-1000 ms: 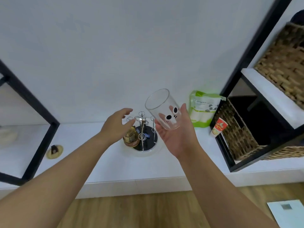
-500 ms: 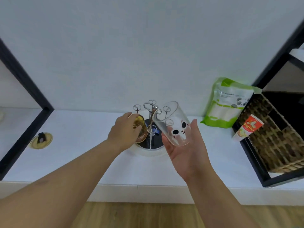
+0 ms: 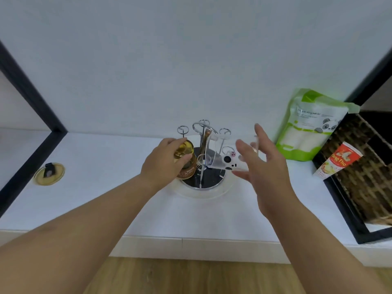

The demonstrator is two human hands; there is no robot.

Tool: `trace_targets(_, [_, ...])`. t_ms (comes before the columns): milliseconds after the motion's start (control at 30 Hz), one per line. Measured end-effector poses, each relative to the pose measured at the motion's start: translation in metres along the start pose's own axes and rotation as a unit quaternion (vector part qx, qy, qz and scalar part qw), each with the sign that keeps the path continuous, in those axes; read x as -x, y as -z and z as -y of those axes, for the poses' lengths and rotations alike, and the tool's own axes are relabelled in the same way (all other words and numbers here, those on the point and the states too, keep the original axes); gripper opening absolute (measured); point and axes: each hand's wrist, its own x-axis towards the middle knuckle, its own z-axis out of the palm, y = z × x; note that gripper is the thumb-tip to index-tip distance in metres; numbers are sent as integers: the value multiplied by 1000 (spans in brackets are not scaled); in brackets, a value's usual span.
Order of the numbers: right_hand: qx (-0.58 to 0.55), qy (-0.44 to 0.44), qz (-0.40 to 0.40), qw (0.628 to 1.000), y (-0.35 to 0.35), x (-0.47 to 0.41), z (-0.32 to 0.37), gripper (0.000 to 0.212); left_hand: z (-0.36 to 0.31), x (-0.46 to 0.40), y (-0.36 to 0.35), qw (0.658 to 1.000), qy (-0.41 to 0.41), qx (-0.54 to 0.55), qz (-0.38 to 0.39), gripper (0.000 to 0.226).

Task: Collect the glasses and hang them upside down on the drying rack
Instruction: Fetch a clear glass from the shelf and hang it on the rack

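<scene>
A chrome drying rack with looped prongs stands on a dark round base in a clear tray on the white shelf. My left hand grips an amber glass that sits upside down on the rack's left side. My right hand holds a clear glass with a panda face. This glass lies tipped on its side, its mouth against the rack's right prongs. My fingers are spread around its base, and motion blur hides the exact grip.
A green panda pouch leans on the wall at the right. A red-and-white tube rests against a wicker basket inside a black frame. Left are another black frame and a yellow lid. Wood floor lies below the shelf edge.
My right hand brought the clear glass down and tipped it from mouth-up to sideways at the rack's prongs. My left hand went from reaching to gripping the amber glass.
</scene>
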Motion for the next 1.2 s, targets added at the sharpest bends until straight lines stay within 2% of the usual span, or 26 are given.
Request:
trace_targets(100, [167,61,20,984,-11,-14,0,71,4,-1,1,1000,-2,4,-1,55])
trace_targets(233, [289,119,45,949,-24,-17,-4,70,7,-3,2,1000,-7,11,1,56])
trace_targets(333, [393,151,56,905,-29,-18,-10,70,9,-6,4,1000,-8,12,5,58])
trace_targets(467, [460,168,86,867,-34,-24,-14,70,11,-8,7,1000,-14,3,16,58])
trace_targets(633, [555,205,132,795,-47,-29,-24,69,13,-7,7,1000,-18,5,15,59])
trace_targets(700, [576,207,143,777,-50,-32,-29,70,13,-7,6,1000,-19,5,12,58])
trace_targets(900, [585,188,165,772,-54,-40,-44,75,14,-8,3,1000,-26,4,0,57])
trace_targets(1200, [602,167,180,760,-59,-48,-59,72,12,-5,4,1000,-22,14,-4,57])
